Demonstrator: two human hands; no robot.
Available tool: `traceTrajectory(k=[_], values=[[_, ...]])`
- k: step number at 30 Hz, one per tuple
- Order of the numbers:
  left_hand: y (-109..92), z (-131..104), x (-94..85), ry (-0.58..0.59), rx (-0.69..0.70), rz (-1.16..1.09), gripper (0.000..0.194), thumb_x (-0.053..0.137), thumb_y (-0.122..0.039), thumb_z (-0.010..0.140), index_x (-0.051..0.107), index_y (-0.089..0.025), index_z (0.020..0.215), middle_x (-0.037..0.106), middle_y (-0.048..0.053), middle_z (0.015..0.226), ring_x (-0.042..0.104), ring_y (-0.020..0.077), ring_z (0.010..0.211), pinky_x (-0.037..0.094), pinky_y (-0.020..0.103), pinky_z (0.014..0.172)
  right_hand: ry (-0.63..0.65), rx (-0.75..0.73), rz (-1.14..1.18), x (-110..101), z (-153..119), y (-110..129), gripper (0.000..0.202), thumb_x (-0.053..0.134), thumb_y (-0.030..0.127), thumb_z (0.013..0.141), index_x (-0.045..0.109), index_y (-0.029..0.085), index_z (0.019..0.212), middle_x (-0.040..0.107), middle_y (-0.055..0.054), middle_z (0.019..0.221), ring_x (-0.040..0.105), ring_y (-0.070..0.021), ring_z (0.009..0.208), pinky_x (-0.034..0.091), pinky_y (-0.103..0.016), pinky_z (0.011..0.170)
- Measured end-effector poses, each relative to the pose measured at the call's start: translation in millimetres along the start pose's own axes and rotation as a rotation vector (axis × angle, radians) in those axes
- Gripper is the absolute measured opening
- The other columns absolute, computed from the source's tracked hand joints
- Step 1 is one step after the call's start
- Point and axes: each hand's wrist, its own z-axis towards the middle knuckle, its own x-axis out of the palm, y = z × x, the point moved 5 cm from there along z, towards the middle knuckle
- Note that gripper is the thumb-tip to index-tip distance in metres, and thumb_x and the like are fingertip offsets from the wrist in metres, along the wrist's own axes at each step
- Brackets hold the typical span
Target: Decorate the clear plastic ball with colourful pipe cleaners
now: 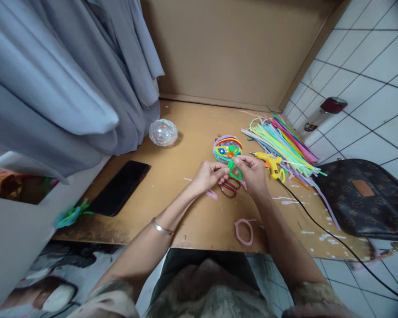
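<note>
Between my two hands, over the middle of the table, is a bent green pipe cleaner (235, 172). My left hand (209, 174) pinches it from the left, its fingers closed. From the right, my right hand (253, 173) also grips it between thumb and fingers. Just beyond them sits a clear ball (227, 146) wrapped in coloured pipe cleaners with small coloured rounds on it. Scissors with dark red handles (228, 188) lie beneath the hands, partly hidden. A pink pipe cleaner loop (244, 232) rests near the front edge.
A yellow glue gun (271, 164) lies right of the hands, its black cord running off right. Behind it is a pile of pipe cleaners (281, 143). A brown bag (368, 198) is at right. A clear ball (163, 132) and a phone (120, 187) are at left, beside a grey curtain (82, 70).
</note>
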Motion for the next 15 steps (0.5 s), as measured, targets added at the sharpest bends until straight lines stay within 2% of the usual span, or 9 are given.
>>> traceTrajectory(k=[8, 12, 15], values=[[-3.2, -1.3, 0.1, -0.018, 0.083, 0.073, 0.026, 0.061, -0.033, 0.084, 0.063, -0.013, 0.067, 0.053, -0.001, 0.054, 0.052, 0.0087, 0.053, 0.046, 0.019, 0.05, -0.007, 0.008, 0.022, 0.8, 0.1, -0.6, 0.029, 0.075, 0.045, 0.068, 0.067, 0.017, 0.07, 0.055, 0.004, 0.051, 0.044, -0.0075, 0.044, 0.036, -0.021, 0.042], [-3.3, -1.3, -0.7, -0.041, 0.148, 0.199, 0.028, 0.056, -0.032, 0.085, 0.063, -0.013, 0.065, 0.052, -0.002, 0.056, 0.048, 0.008, 0.051, 0.04, 0.018, 0.047, 0.002, 0.035, 0.021, 1.7, -2.5, 2.2, 0.029, 0.075, 0.044, 0.069, 0.067, 0.017, 0.071, 0.054, 0.005, 0.05, 0.042, -0.0068, 0.041, 0.035, -0.021, 0.041], [-3.3, -1.7, -1.7, -0.07, 0.191, 0.294, 0.027, 0.053, -0.03, 0.086, 0.069, -0.014, 0.072, 0.053, -0.002, 0.058, 0.048, 0.0089, 0.051, 0.04, 0.02, 0.048, -0.004, 0.059, -0.03, 1.4, -4.7, 4.0, 0.028, 0.074, 0.043, 0.07, 0.068, 0.017, 0.073, 0.055, 0.004, 0.052, 0.044, -0.0075, 0.043, 0.035, -0.021, 0.04]])
